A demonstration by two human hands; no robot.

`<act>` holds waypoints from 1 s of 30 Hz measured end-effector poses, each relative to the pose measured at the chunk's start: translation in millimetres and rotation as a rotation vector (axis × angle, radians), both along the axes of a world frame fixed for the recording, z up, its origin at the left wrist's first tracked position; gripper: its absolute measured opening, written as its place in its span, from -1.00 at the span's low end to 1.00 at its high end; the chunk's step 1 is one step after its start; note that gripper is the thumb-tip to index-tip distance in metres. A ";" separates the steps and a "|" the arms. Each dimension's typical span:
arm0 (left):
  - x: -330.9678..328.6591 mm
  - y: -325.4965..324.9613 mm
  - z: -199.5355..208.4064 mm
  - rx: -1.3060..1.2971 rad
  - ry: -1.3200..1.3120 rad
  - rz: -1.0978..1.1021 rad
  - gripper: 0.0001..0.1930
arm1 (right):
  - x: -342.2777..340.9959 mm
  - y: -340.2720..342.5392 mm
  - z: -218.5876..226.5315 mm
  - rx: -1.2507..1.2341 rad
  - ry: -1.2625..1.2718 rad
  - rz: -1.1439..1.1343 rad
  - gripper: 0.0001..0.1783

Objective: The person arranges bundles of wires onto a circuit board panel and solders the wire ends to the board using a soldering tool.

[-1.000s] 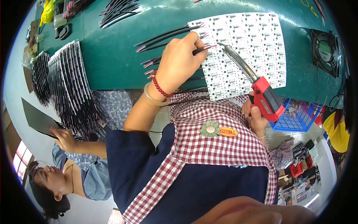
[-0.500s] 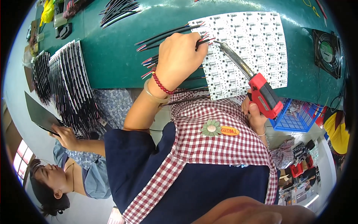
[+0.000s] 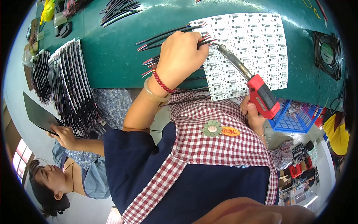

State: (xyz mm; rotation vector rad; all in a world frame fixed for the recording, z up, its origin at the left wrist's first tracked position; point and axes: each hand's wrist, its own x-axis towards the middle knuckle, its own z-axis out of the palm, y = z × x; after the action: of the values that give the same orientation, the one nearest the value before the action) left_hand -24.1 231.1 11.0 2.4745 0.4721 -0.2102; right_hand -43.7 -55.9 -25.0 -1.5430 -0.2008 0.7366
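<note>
My left hand is closed in a pinch on a black cable, whose thin coloured wire ends point right over a white circuit board panel. In my right hand is a red and black soldering gun. Its dark, bent tip reaches up and left to the wire ends at the panel's left side; whether it touches them I cannot tell. Several more black cables lie along the panel's left edge, partly hidden behind my left hand. Small dark components cover the panel in rows.
A black fan stands at the right of the green table. Below it is a blue basket. Wired panels are stacked at the left, with loose cables at the back. A co-worker at left holds a dark sheet.
The soldering gun has shifted slightly left, its tip now a little lower beside the wire ends. My left hand stays nearly in place, still pinching the cable.
</note>
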 end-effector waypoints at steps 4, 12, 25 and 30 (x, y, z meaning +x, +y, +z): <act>0.8 1.2 -0.7 0.000 -0.003 -0.005 -0.79 | 6.9 8.2 9.7 0.204 0.168 -0.149 -0.42; 2.6 3.0 1.2 -0.009 0.022 -0.002 -0.78 | 7.9 4.7 9.9 0.150 0.130 -0.102 -0.39; 3.6 4.7 0.4 -0.016 0.044 -0.011 -0.80 | 4.3 9.5 13.5 0.084 0.118 -0.090 -0.58; 2.8 4.6 0.1 -0.027 0.046 -0.009 -0.80 | 10.8 4.0 17.2 0.235 0.167 -0.133 -0.31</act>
State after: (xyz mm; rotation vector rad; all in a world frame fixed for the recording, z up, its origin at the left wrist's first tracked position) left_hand -21.3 235.7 11.1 2.4507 0.4745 -0.2759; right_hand -32.9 -51.9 -7.8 -1.2530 -0.0563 0.7063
